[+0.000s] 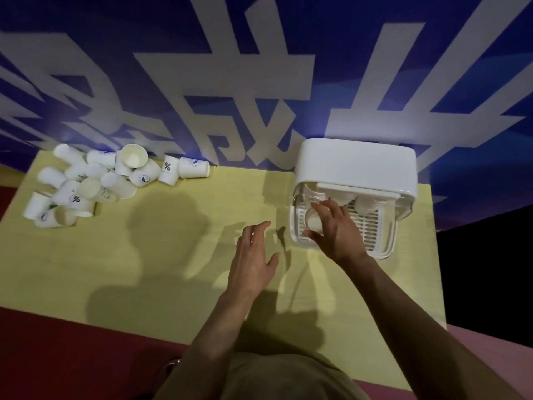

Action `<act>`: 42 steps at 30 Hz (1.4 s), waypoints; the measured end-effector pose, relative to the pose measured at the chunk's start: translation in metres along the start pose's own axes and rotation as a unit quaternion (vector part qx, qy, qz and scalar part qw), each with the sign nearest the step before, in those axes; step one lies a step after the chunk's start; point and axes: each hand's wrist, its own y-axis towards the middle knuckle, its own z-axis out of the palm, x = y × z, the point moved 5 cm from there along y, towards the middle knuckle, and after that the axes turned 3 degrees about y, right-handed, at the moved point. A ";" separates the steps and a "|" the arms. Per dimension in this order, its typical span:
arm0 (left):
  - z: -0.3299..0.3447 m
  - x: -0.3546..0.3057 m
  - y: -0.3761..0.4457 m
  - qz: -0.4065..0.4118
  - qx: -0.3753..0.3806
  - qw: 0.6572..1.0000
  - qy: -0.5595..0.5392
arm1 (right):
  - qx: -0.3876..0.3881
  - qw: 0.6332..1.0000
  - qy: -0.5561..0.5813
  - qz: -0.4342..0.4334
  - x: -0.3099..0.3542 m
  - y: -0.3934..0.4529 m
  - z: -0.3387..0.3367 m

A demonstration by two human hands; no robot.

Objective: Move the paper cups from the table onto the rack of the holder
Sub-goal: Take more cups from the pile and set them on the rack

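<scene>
Your right hand (331,226) curls its fingers around a paper cup (313,223) on the slatted rack (372,226) of the white holder (357,166), at three o'clock on the table (144,255). More cups (367,204) sit at the rack's back. Your left hand (253,255) hovers spread and empty near the middle. The loose pile of cups (101,183) lies at ten o'clock.

paper cups (95,183): matt paper | holder (357,168): glossy smooth plastic | table (144,255): matt
</scene>
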 end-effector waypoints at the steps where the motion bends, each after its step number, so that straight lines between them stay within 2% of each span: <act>1: -0.003 0.004 -0.002 -0.001 0.000 1.000 0.000 | -0.009 1.000 -0.002 0.004 0.002 -0.004 -0.001; 7: -0.021 0.034 -0.012 -0.012 -0.002 1.000 -0.012 | -0.078 0.997 -0.012 0.003 0.039 -0.028 -0.006; 14: -0.052 0.097 -0.005 -0.008 -0.016 0.999 -0.036 | -0.075 0.996 0.013 -0.048 0.133 -0.033 0.022; 18: -0.098 0.172 0.006 -0.012 -0.030 0.999 -0.042 | -0.066 0.997 -0.001 -0.040 0.205 -0.013 0.053; 26: -0.221 0.365 0.037 -0.115 -0.105 0.987 -0.043 | 0.001 0.997 0.000 -0.077 0.362 0.049 0.148; 33: -0.298 0.487 0.058 -0.171 -0.166 0.971 -0.013 | 0.052 0.992 -0.014 -0.117 0.444 0.084 0.201; 37: -0.314 0.528 0.074 -0.172 -0.159 0.972 -0.006 | 0.061 0.991 -0.024 -0.116 0.460 0.100 0.213; 42: -0.310 0.557 0.093 -0.175 -0.082 0.979 0.072 | 0.063 0.991 -0.029 -0.112 0.467 0.116 0.220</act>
